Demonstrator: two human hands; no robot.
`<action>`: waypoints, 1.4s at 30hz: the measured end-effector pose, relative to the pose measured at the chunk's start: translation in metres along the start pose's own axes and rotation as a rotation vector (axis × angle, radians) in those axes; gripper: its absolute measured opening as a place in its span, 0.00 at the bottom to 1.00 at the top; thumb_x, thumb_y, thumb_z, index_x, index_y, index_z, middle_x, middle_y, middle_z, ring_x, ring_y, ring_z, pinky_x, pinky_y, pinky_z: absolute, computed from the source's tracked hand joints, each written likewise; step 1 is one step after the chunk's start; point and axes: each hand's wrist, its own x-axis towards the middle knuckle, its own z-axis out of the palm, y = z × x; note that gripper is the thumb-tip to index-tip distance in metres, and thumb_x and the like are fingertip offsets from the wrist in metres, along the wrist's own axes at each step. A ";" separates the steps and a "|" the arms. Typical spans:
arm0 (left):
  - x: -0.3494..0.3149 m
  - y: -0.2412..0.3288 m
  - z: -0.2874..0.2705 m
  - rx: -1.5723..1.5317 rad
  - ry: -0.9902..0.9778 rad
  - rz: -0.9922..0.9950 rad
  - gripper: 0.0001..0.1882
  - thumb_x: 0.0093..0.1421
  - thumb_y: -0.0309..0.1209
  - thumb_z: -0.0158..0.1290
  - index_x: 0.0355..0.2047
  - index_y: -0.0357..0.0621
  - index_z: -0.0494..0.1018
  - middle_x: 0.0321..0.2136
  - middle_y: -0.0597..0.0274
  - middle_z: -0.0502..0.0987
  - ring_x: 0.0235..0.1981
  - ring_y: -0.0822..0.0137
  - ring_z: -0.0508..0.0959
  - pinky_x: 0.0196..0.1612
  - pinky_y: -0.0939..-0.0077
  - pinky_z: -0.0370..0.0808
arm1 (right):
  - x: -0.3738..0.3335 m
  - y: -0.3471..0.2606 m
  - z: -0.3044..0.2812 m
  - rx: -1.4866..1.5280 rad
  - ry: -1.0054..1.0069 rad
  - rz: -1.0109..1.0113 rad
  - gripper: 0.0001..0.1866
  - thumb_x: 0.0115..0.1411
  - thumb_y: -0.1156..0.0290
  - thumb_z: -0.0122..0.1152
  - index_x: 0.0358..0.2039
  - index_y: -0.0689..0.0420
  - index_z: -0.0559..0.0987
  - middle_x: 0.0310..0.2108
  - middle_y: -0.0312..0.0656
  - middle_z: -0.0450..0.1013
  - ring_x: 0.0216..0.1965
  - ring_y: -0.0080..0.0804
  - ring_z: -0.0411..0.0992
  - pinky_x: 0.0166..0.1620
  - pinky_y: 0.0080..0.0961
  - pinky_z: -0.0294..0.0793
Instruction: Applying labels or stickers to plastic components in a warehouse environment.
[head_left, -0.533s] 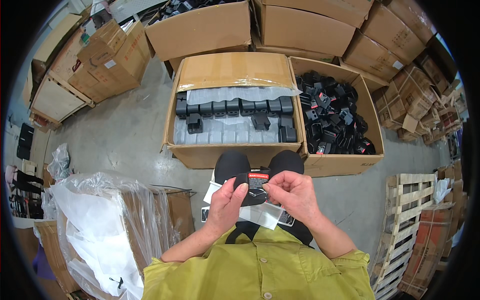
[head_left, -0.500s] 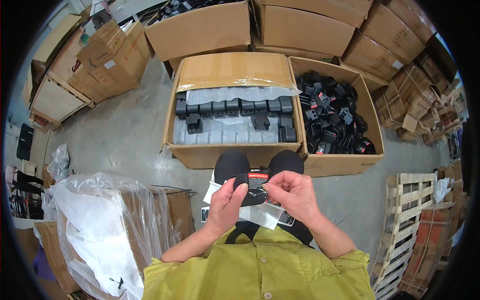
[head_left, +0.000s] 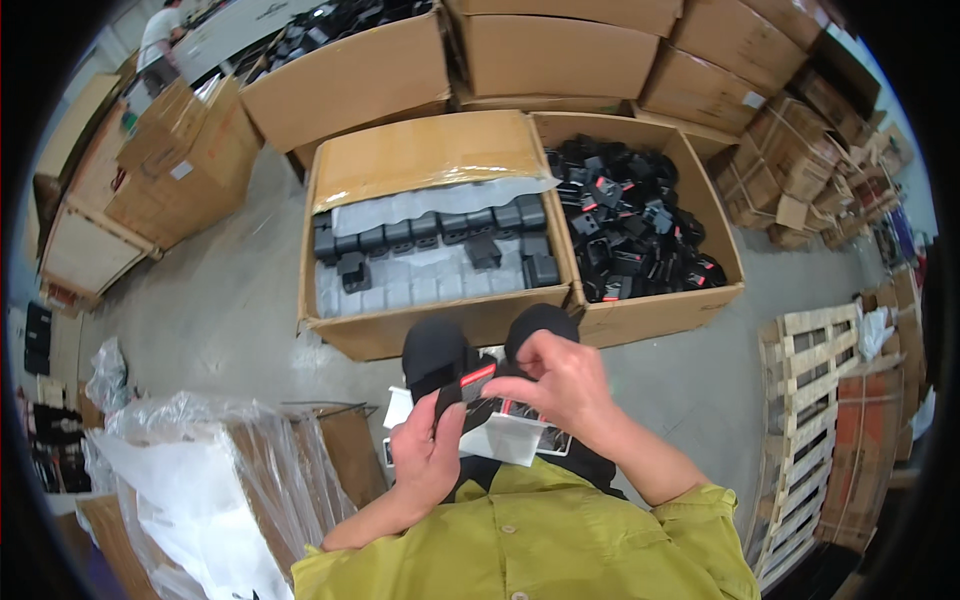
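My left hand point(head_left: 428, 452) grips a black plastic part point(head_left: 450, 399) between thumb and fingers, tilted above my lap. A label with a red band point(head_left: 479, 375) lies on its face. My right hand point(head_left: 568, 385) is beside it, thumb stretched out at the label's edge and apart from the curled fingers; nothing shows in its grasp. Whether the thumb touches the part, I cannot tell. On my lap lies a white sheet point(head_left: 502, 437), with black-and-red printed labels point(head_left: 553, 438) partly hidden below my right hand.
Ahead stands a carton point(head_left: 440, 328) of black parts and translucent liners. A second carton point(head_left: 668, 318) to its right holds a heap of labelled black parts. Plastic-wrapped goods point(head_left: 190, 500) stand at left, a wooden pallet point(head_left: 800, 400) at right. Another person point(head_left: 158, 40) is far left.
The black part has tilted and shifted left in my left hand. My right hand has gone from pinching at the label's edge to an extended thumb. The view has turned slightly.
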 end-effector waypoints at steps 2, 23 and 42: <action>-0.003 -0.007 0.000 -0.036 -0.052 -0.064 0.10 0.57 0.29 0.46 0.36 0.36 0.69 0.19 0.65 0.73 0.20 0.80 0.68 0.23 0.86 0.65 | -0.002 0.006 0.004 0.388 -0.237 0.060 0.27 0.37 0.64 0.71 0.36 0.60 0.69 0.25 0.39 0.69 0.27 0.22 0.69 0.30 0.19 0.69; 0.020 -0.081 -0.061 -0.015 0.128 -0.307 0.17 0.56 0.29 0.47 0.45 0.36 0.64 0.43 0.59 0.68 0.43 0.71 0.69 0.46 0.78 0.65 | 0.041 0.122 0.005 0.924 -0.114 0.643 0.09 0.49 0.71 0.59 0.31 0.60 0.73 0.24 0.38 0.72 0.24 0.21 0.70 0.29 0.17 0.72; -0.007 -0.033 -0.038 -0.648 0.034 -0.584 0.17 0.58 0.36 0.47 0.41 0.33 0.66 0.37 0.58 0.72 0.37 0.68 0.73 0.43 0.72 0.69 | -0.026 -0.027 0.045 0.032 -0.261 -0.571 0.15 0.37 0.71 0.65 0.28 0.57 0.73 0.26 0.37 0.68 0.29 0.35 0.68 0.32 0.27 0.68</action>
